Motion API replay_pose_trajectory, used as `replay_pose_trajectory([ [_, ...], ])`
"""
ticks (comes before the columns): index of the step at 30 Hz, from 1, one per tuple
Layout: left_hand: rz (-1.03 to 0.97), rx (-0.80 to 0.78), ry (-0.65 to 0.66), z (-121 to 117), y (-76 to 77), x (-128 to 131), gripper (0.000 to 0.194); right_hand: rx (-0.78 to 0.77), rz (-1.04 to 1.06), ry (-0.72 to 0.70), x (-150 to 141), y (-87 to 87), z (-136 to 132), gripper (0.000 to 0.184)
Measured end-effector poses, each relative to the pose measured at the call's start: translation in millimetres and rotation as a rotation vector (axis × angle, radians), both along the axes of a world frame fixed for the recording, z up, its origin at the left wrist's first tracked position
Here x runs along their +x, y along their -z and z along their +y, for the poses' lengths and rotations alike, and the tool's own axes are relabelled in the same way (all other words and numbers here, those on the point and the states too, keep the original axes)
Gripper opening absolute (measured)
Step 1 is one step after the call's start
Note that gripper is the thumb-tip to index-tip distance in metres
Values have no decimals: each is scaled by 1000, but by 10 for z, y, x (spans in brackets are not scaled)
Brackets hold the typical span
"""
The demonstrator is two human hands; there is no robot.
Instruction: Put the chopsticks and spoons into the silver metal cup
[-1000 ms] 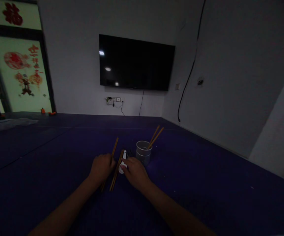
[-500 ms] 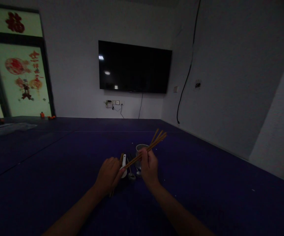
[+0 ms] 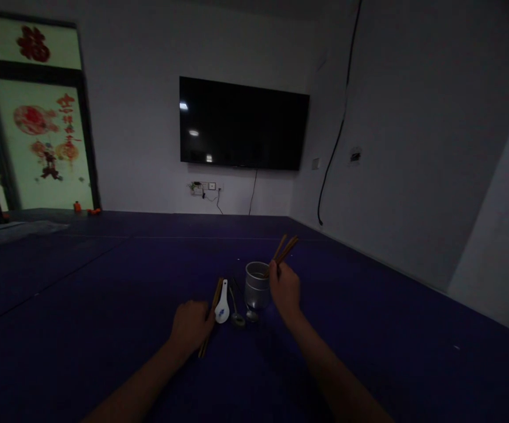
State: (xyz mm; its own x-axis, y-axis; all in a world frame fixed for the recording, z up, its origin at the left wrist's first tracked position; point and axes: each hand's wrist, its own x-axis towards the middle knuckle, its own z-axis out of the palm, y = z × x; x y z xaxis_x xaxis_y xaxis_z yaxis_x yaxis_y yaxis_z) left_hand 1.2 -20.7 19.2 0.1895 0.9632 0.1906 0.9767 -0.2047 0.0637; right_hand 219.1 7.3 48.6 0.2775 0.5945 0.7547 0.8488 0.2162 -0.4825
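My right hand (image 3: 285,289) is closed around several wooden chopsticks (image 3: 288,249), tilted up to the right. Their lower ends reach the mouth of a grey metal cup (image 3: 257,294), which stands upright just left of that hand. My left hand (image 3: 190,324) has its fingers curled, and its thumb side overlaps more chopsticks (image 3: 217,292) lying on the purple surface. Whether it grips them is hidden. Right of these lie a white soup spoon (image 3: 223,308) with a blue mark and a metal spoon (image 3: 237,319). Another metal spoon (image 3: 251,316) lies before the cup.
The purple surface (image 3: 117,305) stretches to the walls. A black television (image 3: 243,124) hangs on the far wall above sockets (image 3: 211,186). A black cable (image 3: 334,141) runs down the right wall. Clear plastic sheeting (image 3: 16,231) lies at the far left, near a decorated door (image 3: 52,144).
My right hand has moved right and brought the chopsticks' lower ends from my left hand to the cup's mouth. My left hand has lowered beside the lying chopsticks, uncovering the soup spoon.
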Motion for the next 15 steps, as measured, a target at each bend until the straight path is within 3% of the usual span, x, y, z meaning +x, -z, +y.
replay_pose_trajectory([
  [4,4,-27,-5,0,17,3,48,-237,-78,157,-4,-13,-16,40],
  [7,15,-33,5,18,38,-9,50,-331,-89,204,3,-48,-33,40],
  [15,13,-37,17,38,57,-25,51,-303,27,163,-32,-28,-87,38],
])
